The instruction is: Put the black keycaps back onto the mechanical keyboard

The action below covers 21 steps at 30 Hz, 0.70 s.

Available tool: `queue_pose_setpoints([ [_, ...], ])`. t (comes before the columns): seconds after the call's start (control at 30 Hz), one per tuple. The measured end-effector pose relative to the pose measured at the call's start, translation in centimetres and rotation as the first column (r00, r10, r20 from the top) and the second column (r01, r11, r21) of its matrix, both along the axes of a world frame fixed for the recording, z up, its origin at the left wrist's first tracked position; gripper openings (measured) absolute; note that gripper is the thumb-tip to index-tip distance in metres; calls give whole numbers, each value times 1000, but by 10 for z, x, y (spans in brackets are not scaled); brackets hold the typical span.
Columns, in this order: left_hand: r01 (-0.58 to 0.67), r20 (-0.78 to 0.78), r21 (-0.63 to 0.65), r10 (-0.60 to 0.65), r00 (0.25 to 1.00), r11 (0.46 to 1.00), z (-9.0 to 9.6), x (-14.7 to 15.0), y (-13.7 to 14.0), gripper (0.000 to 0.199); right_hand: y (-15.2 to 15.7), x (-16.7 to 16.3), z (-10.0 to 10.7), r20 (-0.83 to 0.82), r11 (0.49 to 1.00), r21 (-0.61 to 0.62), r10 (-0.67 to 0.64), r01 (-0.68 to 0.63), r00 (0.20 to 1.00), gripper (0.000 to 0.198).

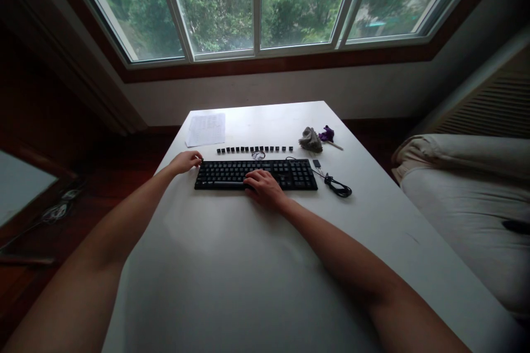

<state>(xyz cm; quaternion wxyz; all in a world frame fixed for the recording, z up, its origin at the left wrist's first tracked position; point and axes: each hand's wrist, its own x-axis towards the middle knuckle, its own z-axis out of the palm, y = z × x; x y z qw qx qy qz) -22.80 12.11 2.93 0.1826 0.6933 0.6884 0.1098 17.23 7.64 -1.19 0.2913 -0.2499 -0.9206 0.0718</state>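
A black keyboard lies on the white table, its long side across my view. At its far left corner is my left hand, with thumb and fingertips pinched together. A dark bit shows at those fingertips, too small to tell apart from the keyboard's corner. My right hand rests over the near middle of the keyboard, fingers laid out on the keys. Just beyond the keyboard runs a row of loose black keycaps. A small tool with a clear or shiny loop lies between the row and the keyboard.
A printed paper sheet lies at the table's far left. Toward the far right are a crumpled grey cloth and a purple item with a pale stick. A coiled black cable sits right of the keyboard. A padded seat stands beyond the right edge.
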Motion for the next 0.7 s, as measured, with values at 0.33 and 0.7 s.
queue_pose_setpoints([
  [0.33, -26, 105, -71, 34, 994, 997, -9, -1, 3, 37, 0, -1, 0, 10, 1000, 2, -11, 11, 1000, 22],
  [0.7, 29, -260, -27, -35, 965, 999, 12, 17, 2, 25, 1, -3, -3, 3, 1000, -17, -9, 9, 1000, 24],
])
